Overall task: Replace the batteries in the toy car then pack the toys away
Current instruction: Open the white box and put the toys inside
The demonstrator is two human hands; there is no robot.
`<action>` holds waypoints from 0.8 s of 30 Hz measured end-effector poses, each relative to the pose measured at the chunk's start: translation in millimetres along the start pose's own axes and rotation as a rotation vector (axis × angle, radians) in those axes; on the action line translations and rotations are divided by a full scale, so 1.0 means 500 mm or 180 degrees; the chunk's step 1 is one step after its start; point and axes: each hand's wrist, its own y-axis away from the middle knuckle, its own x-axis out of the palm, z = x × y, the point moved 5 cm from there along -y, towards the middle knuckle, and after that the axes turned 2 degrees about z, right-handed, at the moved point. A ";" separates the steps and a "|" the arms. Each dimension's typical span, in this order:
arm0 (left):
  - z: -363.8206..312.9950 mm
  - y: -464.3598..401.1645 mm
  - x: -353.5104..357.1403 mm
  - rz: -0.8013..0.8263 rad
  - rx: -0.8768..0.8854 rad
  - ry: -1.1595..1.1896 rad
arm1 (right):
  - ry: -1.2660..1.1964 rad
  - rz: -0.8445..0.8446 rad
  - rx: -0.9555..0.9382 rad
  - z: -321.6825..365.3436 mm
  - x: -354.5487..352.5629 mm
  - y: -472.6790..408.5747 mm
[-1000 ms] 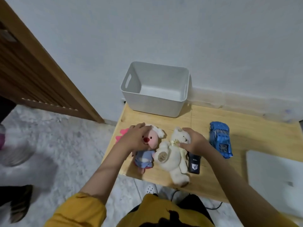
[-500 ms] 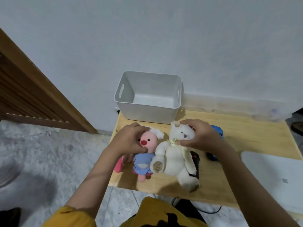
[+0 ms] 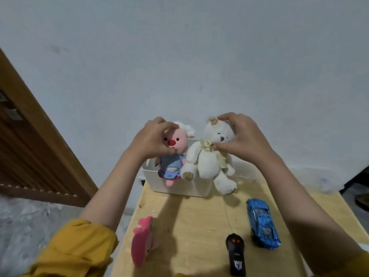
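Observation:
My left hand grips the head of a pink plush doll in a blue dress. My right hand grips the head of a white teddy bear. Both toys hang in the air over the front wall of the white bin, which they partly hide. On the wooden table lie the blue toy car at the right and its black remote control with red buttons beside it, near the front edge.
A pink plush toy lies at the table's left edge. A white wall stands right behind the bin. A wooden door frame is at the left, with grey carpet on the floor beneath.
Both hands have lifted the pink doll and the white bear off the table, up and forward to above the bin's front wall. The remote, car and pink toy are now uncovered.

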 end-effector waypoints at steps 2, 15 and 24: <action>0.017 -0.032 -0.002 -0.0099 0.0029 -0.0070 | 0.0057 -0.0215 -0.0104 0.007 0.001 -0.025; 0.155 -0.103 0.196 0.0716 -0.0061 -0.0088 | 0.0272 0.0610 -0.0094 -0.073 0.179 -0.151; 0.182 -0.113 0.356 0.1683 -0.0007 -0.0231 | 0.0922 0.1206 -0.0020 -0.130 0.323 -0.160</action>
